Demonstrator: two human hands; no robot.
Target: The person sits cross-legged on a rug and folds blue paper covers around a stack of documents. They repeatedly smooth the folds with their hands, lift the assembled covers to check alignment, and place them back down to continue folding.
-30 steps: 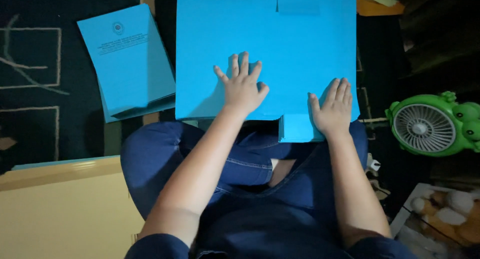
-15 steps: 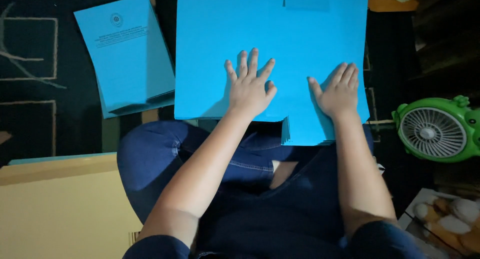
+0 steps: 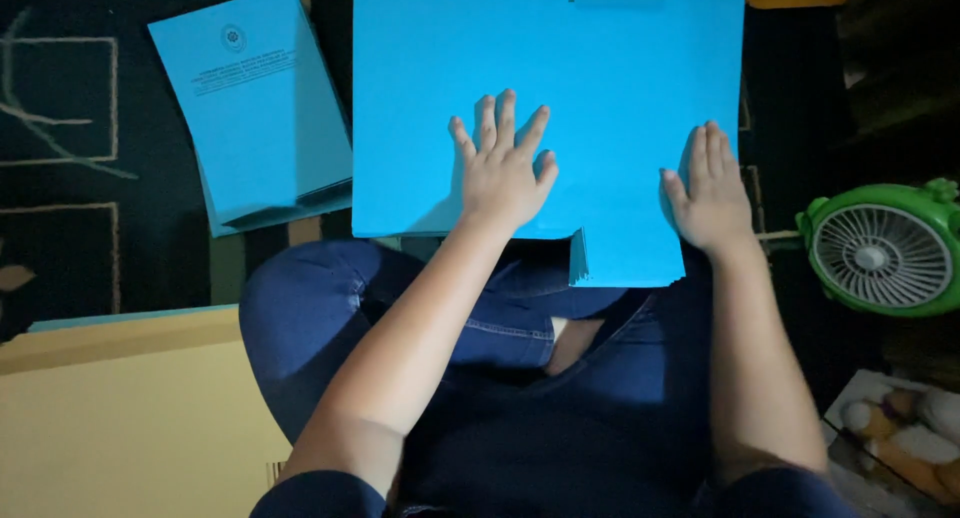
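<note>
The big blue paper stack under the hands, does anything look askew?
Mostly tidy. The large bright-blue paper stack lies square under the left hand and right hand, but the smaller printed blue stack beside it sits tilted, its lower sheets fanned apart.

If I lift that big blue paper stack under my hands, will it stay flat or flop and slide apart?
The blue stack would probably sag, since its sheets look thin at the layered edge near the tab. The sheets look smooth and loose, so they may slide apart. Both the left hand and the right hand lie flat on it, which likely helps keep it together.
</note>
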